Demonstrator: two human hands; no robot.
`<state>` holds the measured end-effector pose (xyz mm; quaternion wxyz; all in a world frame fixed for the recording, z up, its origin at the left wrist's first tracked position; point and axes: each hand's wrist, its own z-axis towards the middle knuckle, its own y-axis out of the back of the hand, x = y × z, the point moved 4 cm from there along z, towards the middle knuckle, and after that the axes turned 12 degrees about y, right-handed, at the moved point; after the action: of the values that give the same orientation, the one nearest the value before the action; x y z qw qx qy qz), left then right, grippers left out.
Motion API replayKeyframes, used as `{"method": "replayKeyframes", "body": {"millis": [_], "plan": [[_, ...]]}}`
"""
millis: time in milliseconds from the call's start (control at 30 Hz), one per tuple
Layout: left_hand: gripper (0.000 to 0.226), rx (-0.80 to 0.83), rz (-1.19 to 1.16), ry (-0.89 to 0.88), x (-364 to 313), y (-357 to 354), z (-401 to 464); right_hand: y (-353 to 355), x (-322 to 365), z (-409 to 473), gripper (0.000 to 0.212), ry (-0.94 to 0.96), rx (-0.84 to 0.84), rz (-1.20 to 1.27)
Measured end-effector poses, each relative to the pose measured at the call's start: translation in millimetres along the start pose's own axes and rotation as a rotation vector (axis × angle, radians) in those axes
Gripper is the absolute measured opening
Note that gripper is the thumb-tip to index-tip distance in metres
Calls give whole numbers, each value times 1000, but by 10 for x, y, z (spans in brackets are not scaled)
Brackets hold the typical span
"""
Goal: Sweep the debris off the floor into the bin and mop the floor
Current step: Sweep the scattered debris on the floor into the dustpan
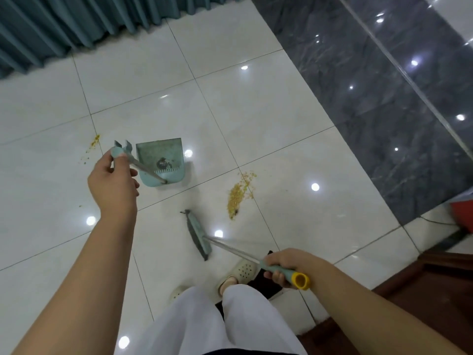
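My left hand (112, 180) grips the top of the long handle of a teal dustpan (163, 160), which stands on the white tiled floor (281, 119) with a dark clump of dirt inside. My right hand (284, 265) holds the teal, yellow-capped grip of a broom; its head (197, 233) rests on the floor in front of my feet. A pile of yellow crumbs (239, 192) lies to the right of the dustpan and beyond the broom head. A smaller scatter of crumbs (92, 144) lies left of the dustpan.
Teal curtains (76, 21) hang along the far edge. A dark grey marble band (384, 98) runs along the right. A red object (463, 213) and dark wooden furniture (435, 290) sit at the right. My feet in pale perforated slippers (240, 271) stand below the broom.
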<state>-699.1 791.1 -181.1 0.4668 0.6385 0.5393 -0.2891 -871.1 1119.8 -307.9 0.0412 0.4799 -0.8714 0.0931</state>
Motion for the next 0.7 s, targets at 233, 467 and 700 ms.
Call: {"method": "replayKeyframes", "body": {"millis": [233,467,700], "plan": [[36,28,-28,-7,-65,-180,-30,672,310,-258,20,59,-125,-44],[36,87,-29,-10,-148,-422,-46,1001,583,-504,23,112,-176,-9],[38,135,-26,-15,-285,-638,42,1075,789,-745,30,252,-155,-33]]}}
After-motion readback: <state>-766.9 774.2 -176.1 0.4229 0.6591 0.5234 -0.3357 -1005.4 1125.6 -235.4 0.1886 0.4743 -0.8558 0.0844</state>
